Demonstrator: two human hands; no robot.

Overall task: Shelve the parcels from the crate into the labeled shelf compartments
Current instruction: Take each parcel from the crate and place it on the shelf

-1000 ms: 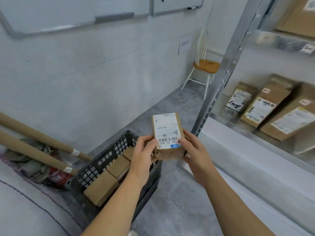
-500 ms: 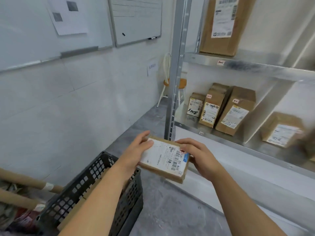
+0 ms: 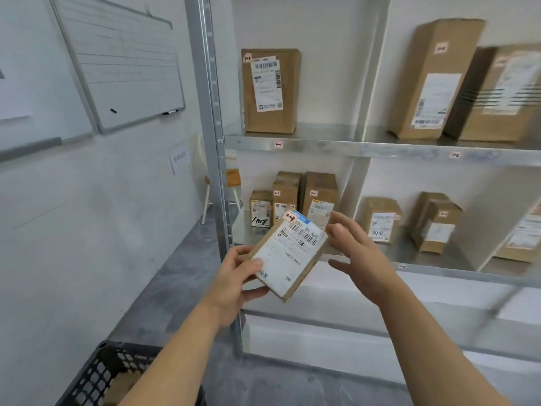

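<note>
Parcel (image 3: 288,256) flat cardboard | left hand (image 3: 234,281) grips | right hand (image 3: 361,259) apart

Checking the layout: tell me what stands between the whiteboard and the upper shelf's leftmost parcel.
Only the shelf's metal upright and bare wall, shown in the head view.

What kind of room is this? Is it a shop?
More likely a parcel storeroom or pick-up point than a shop. A metal shelf rack carries small numbered tags, cardboard parcels with barcode labels stand in its compartments, and the left hand holds another labelled parcel.
</note>
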